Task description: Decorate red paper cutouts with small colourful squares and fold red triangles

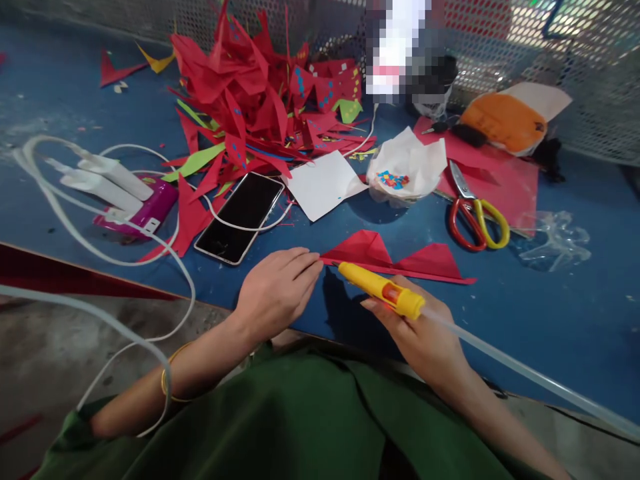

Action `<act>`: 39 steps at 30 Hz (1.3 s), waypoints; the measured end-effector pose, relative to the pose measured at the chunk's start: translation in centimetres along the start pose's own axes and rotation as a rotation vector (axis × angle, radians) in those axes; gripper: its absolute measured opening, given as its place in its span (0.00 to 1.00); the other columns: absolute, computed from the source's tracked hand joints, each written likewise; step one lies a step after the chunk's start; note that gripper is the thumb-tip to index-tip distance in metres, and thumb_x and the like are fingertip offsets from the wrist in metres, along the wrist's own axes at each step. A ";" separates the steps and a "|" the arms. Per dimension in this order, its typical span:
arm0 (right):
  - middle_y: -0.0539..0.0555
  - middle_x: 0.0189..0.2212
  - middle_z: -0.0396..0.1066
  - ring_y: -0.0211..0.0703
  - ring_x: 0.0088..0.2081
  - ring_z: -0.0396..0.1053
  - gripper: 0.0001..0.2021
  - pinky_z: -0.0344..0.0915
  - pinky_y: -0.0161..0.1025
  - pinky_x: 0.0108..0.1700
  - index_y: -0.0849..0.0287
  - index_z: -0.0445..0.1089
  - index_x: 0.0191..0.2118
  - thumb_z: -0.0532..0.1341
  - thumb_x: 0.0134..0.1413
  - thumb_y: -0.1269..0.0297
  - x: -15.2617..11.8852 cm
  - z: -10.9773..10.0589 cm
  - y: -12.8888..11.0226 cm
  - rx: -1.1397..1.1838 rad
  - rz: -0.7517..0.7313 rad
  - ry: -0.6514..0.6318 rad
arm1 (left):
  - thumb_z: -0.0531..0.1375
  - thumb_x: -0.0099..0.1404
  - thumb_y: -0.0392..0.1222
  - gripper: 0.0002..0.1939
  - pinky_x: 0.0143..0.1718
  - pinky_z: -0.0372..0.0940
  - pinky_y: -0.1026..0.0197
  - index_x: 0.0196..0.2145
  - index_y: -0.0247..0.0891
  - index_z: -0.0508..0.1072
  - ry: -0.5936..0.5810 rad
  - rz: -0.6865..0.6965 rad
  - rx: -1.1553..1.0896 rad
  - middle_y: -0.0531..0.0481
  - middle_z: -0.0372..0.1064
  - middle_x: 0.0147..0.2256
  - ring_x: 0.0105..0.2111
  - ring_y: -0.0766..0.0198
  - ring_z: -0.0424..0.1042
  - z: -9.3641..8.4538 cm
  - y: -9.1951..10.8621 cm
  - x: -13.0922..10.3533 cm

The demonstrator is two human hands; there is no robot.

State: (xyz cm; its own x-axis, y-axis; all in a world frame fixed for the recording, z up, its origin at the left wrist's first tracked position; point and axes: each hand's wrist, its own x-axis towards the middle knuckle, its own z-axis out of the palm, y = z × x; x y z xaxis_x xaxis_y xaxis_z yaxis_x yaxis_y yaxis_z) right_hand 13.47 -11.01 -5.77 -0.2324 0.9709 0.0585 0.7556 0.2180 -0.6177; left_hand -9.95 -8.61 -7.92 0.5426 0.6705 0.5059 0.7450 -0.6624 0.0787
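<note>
My right hand (433,333) is wrapped round a yellow hot glue gun (383,290). A long translucent glue stick (505,357) runs out of its back end. The gun's nozzle points left, close to the lower edge of a folded red paper strip (423,263) with raised triangular peaks. My left hand (280,283) lies palm down on the blue table, its fingers stretched out and its fingertips at the strip's left end. The left thumb is hidden underneath.
Beyond the strip are a white paper sheet (325,183), a paper-lined bowl (407,167) of coloured bits and scissors (475,213). A phone (240,217) and a purple power strip (145,210) with white cables lie left. A red paper heap (250,87) stands behind.
</note>
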 end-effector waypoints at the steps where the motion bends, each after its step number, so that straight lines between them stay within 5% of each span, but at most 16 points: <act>1: 0.51 0.25 0.72 0.40 0.25 0.68 0.22 0.58 0.36 0.26 0.55 0.69 0.31 0.52 0.64 0.42 0.2 0.2 -0.1 -0.018 -0.003 0.001 | 0.57 0.68 0.34 0.12 0.45 0.74 0.51 0.44 0.31 0.79 -0.003 0.004 -0.003 0.42 0.79 0.44 0.45 0.52 0.77 0.0 -0.1 0.0; 39: 0.48 0.19 0.66 0.38 0.21 0.65 0.26 0.52 0.34 0.23 0.56 0.62 0.27 0.49 0.64 0.39 0.3 0.5 -0.3 -0.252 -0.081 0.071 | 0.56 0.68 0.32 0.13 0.44 0.74 0.50 0.45 0.28 0.78 -0.022 0.016 -0.006 0.41 0.79 0.45 0.45 0.51 0.77 0.1 -0.2 -0.2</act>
State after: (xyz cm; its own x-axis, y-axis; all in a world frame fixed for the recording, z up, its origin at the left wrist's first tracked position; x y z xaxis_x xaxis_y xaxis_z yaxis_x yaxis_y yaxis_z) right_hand 12.90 -10.81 -5.97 -0.2616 0.9519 0.1597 0.8668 0.3045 -0.3948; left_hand -10.16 -8.58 -8.15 0.5629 0.6667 0.4885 0.7337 -0.6752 0.0760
